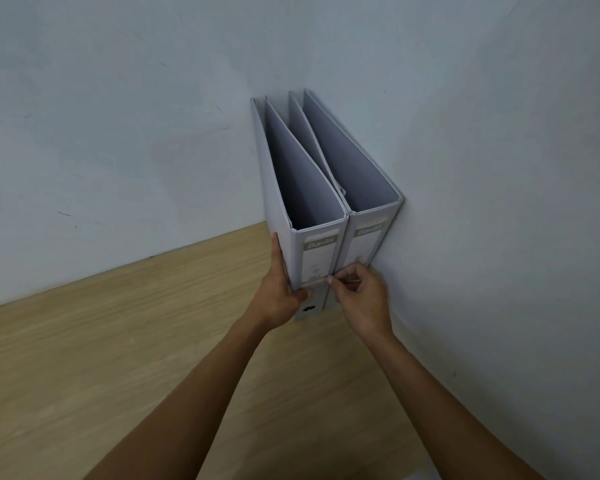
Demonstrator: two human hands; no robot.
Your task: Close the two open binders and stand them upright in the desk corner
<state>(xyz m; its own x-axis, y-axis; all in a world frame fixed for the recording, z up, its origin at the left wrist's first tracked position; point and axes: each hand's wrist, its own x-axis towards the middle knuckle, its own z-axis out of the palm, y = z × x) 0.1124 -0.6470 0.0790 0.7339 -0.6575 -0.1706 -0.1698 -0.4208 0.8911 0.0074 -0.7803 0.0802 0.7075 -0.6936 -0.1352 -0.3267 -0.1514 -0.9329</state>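
Note:
Two white lever-arch binders stand upright side by side in the desk corner, spines toward me. The left binder (pixel 317 252) has a label reading "Bantex"; the right binder (pixel 369 240) leans against the right wall. Both are closed, seen from above with their covers slightly spread at the top. My left hand (pixel 279 292) clasps the left binder's lower left edge, thumb on the spine. My right hand (pixel 359 297) touches the lower spines where the two binders meet, fingers curled and pinched there.
The wooden desk (pixel 136 358) runs from the corner toward me. A pale wall (pixel 118 133) stands behind the binders and another wall (pixel 499 237) closes the right side.

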